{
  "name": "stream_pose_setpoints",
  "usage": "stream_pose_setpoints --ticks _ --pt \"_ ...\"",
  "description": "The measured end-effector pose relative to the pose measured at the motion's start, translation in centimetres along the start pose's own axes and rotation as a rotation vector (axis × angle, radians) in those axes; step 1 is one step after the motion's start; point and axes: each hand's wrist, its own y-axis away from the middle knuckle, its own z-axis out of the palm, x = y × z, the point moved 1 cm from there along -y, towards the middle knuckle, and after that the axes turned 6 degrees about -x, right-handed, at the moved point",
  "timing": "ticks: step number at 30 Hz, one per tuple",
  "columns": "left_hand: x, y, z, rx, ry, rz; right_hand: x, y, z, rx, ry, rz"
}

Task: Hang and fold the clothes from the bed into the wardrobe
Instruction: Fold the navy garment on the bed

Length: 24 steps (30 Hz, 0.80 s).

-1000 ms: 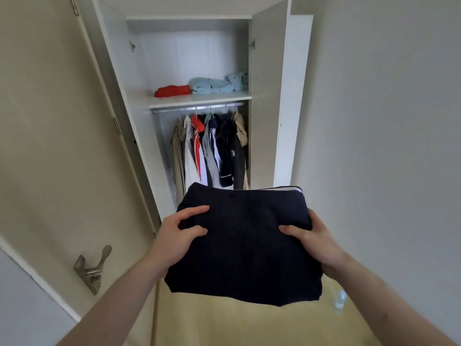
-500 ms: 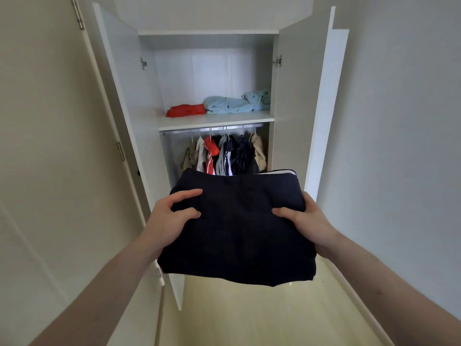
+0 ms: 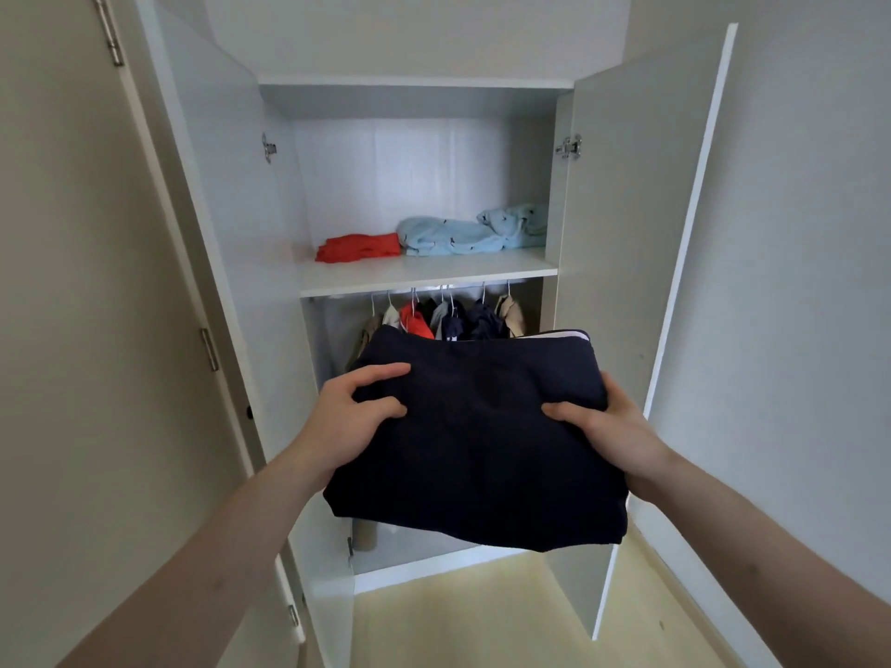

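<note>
Navy garment (image 3: pixel 475 445), folded, gripped at its side edges by left hand (image 3: pixel 344 419) and right hand (image 3: pixel 610 426); no readable writing. Closer to wardrobe (image 3: pixel 410 277) than before, shelf edge nearer.

Two hands (image 3: pixel 357 417), one navy garment (image 3: pixel 477 450), two folded garments (image 3: pixel 359 247) on one shelf (image 3: pixel 429 274).

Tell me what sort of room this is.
Probably a bedroom or dressing area in a home. An open white wardrobe holds folded clothes on its shelf and garments on hangers below, and both hands carry a folded dark garment toward it.
</note>
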Motion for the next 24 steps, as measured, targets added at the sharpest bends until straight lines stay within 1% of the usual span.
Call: stream_pose_setpoints --ticks 7,15,20,24 --pt "-0.7 -10.9 -1.7 0.052 -0.023 -0.011 -0.1 -12.3 0.9 -0.004 -0.019 -0.009" --pt "-2.0 -26.7 -2.6 0.102 -0.084 -0.031 0.1 -29.6 0.7 -0.027 -0.007 -0.008" --pt "-2.9 -35.3 -3.8 0.167 -0.081 -0.065 -0.5 -40.1 1.0 -0.097 0.002 0.025" --pt "-3.2 -41.3 -5.8 0.223 -0.126 -0.078 -1.5 -47.4 2.5 -0.15 0.048 0.061"
